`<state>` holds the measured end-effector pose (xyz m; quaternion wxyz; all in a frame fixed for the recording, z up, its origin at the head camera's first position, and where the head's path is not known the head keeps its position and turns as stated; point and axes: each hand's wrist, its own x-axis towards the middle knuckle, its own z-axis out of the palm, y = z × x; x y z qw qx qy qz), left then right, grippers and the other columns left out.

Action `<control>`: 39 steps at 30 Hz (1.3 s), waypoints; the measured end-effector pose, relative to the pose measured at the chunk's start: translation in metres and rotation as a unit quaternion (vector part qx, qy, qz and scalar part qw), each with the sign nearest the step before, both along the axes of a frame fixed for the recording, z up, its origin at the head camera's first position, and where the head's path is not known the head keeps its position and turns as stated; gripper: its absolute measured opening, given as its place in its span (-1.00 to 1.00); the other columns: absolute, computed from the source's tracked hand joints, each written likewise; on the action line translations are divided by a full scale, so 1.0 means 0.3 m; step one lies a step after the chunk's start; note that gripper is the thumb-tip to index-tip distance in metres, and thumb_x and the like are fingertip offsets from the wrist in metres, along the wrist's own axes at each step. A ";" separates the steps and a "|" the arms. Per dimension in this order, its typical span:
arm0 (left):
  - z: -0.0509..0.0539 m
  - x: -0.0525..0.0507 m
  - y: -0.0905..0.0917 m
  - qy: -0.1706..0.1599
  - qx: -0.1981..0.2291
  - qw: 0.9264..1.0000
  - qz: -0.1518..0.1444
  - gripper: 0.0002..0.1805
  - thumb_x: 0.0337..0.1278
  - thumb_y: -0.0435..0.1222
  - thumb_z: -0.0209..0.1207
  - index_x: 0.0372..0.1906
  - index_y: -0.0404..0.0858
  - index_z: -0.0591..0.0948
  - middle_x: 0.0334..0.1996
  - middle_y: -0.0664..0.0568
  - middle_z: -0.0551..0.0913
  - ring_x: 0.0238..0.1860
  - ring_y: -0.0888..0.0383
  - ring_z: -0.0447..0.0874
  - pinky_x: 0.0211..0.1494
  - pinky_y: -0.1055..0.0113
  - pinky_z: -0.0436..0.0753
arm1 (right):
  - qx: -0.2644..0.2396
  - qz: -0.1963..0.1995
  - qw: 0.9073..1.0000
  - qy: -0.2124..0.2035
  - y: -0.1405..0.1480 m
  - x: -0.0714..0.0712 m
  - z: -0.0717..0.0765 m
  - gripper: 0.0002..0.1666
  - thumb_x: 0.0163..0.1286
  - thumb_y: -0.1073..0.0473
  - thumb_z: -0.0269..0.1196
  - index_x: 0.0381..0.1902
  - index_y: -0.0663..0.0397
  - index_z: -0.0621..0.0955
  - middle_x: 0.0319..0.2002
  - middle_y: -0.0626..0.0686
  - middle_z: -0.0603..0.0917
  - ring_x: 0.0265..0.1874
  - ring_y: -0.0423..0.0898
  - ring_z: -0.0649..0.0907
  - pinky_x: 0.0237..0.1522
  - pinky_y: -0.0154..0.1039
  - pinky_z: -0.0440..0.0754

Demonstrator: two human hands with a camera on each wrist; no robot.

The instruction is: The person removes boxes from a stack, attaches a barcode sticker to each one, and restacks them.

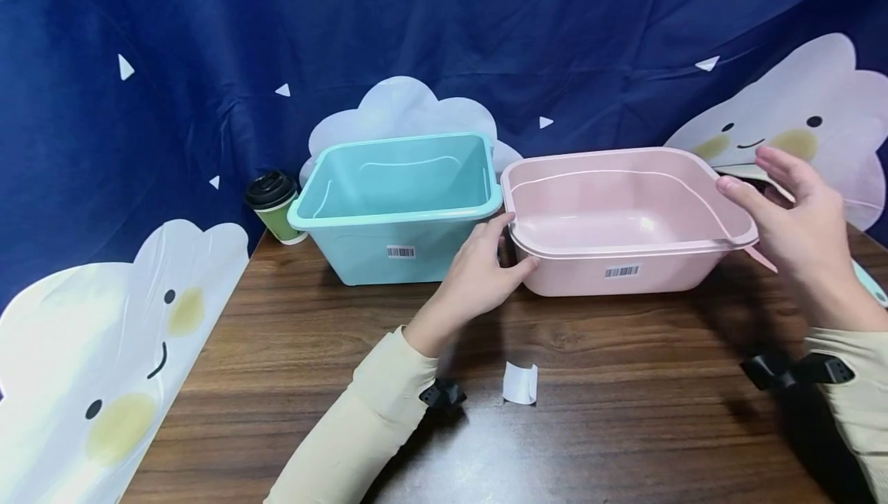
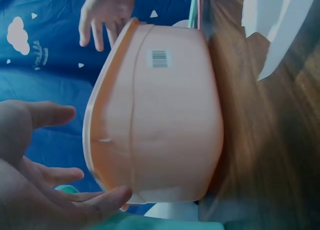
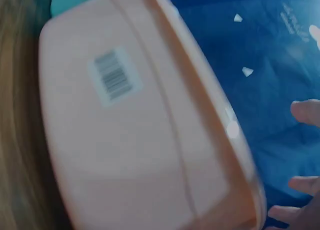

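Observation:
A pink plastic basin (image 1: pixel 569 279) with a barcode label (image 1: pixel 621 271) stands upright on the table. Its front wall fills much of both wrist views. Close to its left end is my left hand (image 1: pixel 479 267), fingers spread and loosely extended near the rim; whether a fingertip touches the basin I cannot tell. My right hand (image 1: pixel 805 223) hovers just off the right end of the rim, fingers apart, holding nothing. Left of the pink basin stands a teal basin (image 1: pixel 361 253), also bearing a barcode label (image 1: pixel 401 252).
On the wooden table (image 1: pixel 624 411), a small white paper piece (image 1: pixel 520 383) lies in front of the basins. A green cup with a black lid (image 1: pixel 272 207) stands beside the teal basin. Partly hidden by my right hand is a teal item (image 1: pixel 871 285). A blue cloth (image 1: pixel 430 34) hangs behind.

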<state>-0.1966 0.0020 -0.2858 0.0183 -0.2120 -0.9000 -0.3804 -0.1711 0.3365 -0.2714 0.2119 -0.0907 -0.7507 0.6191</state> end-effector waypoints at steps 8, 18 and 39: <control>-0.025 0.008 0.025 0.032 0.004 0.999 -0.010 -0.19 0.29 -0.10 0.28 0.53 -0.29 0.24 0.53 -0.11 0.27 0.51 -0.02 0.29 0.51 0.08 0.38 | 0.190 -0.060 0.977 -0.069 0.051 -0.055 -0.069 -0.03 0.40 -0.20 0.23 0.62 -0.14 0.09 0.60 0.09 0.14 0.47 -0.05 0.30 0.46 -0.35 0.30; -0.050 0.008 0.055 0.053 0.034 0.998 0.007 -0.23 0.25 -0.16 0.30 0.49 -0.28 0.31 0.58 -0.16 0.14 0.55 -0.09 0.22 0.51 -0.02 0.37 | 0.222 -0.010 0.972 -0.072 0.057 -0.066 -0.103 0.05 0.42 -0.21 0.22 0.64 -0.02 -0.02 0.58 0.30 0.06 0.53 0.29 0.15 0.60 0.02 0.06; -0.054 0.003 0.075 0.062 0.069 0.995 0.028 -0.29 0.22 -0.23 0.36 0.41 -0.34 0.40 0.50 -0.20 0.31 0.51 -0.03 0.31 0.51 0.15 0.39 | 0.248 -0.007 0.967 -0.060 0.047 -0.062 -0.101 0.10 0.29 -0.19 0.39 0.61 -0.04 0.12 0.56 0.23 0.18 0.54 0.11 0.22 0.61 -0.14 0.07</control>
